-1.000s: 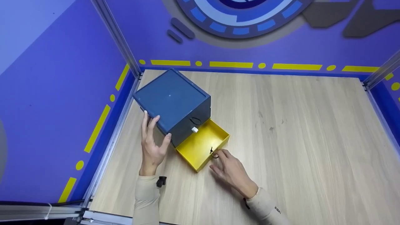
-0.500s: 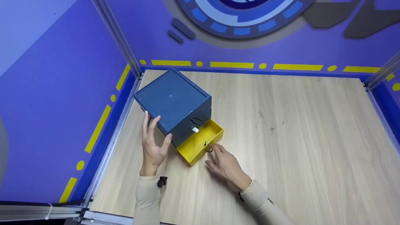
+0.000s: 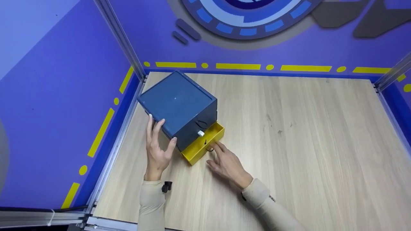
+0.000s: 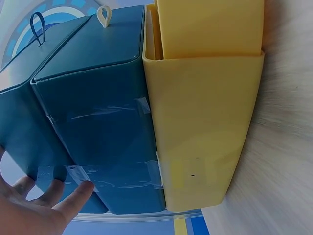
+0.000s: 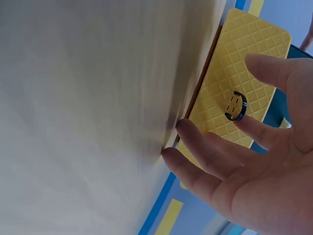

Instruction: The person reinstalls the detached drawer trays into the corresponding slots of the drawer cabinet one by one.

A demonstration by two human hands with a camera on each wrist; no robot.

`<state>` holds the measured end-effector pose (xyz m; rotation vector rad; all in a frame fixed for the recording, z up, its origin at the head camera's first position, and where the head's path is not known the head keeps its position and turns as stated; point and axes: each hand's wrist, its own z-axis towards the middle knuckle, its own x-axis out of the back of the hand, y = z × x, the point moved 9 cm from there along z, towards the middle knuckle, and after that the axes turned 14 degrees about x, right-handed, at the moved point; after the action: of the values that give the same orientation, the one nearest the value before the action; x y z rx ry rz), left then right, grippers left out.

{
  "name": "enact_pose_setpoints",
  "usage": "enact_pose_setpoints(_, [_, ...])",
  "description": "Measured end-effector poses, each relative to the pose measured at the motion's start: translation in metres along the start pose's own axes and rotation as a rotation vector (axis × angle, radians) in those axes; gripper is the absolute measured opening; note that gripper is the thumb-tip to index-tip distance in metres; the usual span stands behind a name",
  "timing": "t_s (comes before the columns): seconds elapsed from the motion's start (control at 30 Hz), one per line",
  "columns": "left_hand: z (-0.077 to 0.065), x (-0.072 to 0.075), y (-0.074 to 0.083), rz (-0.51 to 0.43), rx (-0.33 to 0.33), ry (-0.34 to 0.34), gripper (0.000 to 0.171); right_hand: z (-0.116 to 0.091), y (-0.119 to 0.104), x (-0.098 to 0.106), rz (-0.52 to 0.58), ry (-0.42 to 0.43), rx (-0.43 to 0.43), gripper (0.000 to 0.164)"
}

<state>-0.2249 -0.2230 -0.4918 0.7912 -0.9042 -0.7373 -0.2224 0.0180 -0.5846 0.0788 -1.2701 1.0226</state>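
Observation:
A stack of drawer boxes (image 3: 176, 102) stands at the table's left: two dark blue units above a yellow one, as the left wrist view shows. From the yellow unit a yellow drawer (image 3: 220, 133) sticks partly out, its visible inside bare. My left hand (image 3: 159, 157) rests spread fingertips against the blue units' left side. Extended fingers of my right hand (image 3: 229, 165) touch the drawer's front beside its black loop handle (image 5: 239, 106). In the right wrist view the quilted drawer front (image 5: 244, 44) shows, with the thumb held apart from the other fingers.
A white loop (image 4: 104, 17) and a dark loop (image 4: 37, 27) hang on the blue drawer fronts. Clear tape (image 4: 117, 181) joins the units. Purple-blue wall panels (image 3: 64, 96) and metal posts bound the wooden table (image 3: 305, 144).
The yellow drawer has slid inward, toward the back left, and less of it sticks out. My right hand has moved up-left with it. The left hand and the blue units stay in place.

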Motion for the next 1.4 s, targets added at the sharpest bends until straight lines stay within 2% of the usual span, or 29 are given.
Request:
enact_pose_setpoints(0.53, [0.000, 0.001, 0.001, 0.015, -0.012, 0.008, 0.066, 0.022, 0.001, -0.013, 0.022, -0.061, -0.017, 0.063])
enact_pose_setpoints(1.4, [0.000, 0.002, 0.001, 0.014, -0.018, -0.007, 0.067, 0.036, 0.003, -0.020, 0.011, -0.032, -0.006, 0.062])
